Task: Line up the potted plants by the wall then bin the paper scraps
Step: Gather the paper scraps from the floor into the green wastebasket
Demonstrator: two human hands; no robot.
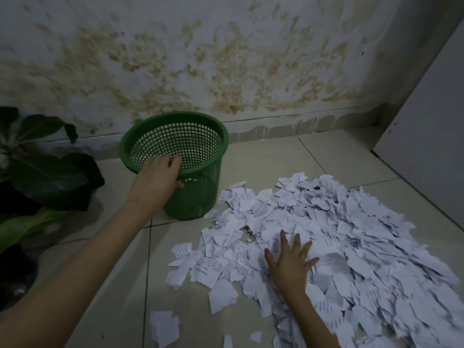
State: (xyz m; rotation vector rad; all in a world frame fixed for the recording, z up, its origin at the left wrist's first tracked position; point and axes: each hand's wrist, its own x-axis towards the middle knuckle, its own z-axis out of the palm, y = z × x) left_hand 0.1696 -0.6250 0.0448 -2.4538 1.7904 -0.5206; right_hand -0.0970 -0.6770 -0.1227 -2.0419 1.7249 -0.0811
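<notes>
The stained wall (pixel 226 59) fills the view from 10 to 2 o'clock, meeting the tiled floor (pixel 263 167) along a pale skirting. A wide heap of torn white scraps (pixel 351 234) with printed text covers the floor from 3 to 6 o'clock, a few loose pieces lying apart at 6. The plants (pixel 45 177), with broad dark leaves, stand at 9 o'clock by the wall; their pots are too dark to make out. The green mesh bin (pixel 200 197) stands upright on the floor just above centre, near the wall, touching the heap's near edge. The left hand (pixel 157 179) holds the bin's near rim, its grip closed there: fingers over the rim inside, thumb on the outer wall. The right hand (pixel 291 262) lies flat on the scraps at 5 o'clock, its grip wide, fingers spread.
</notes>
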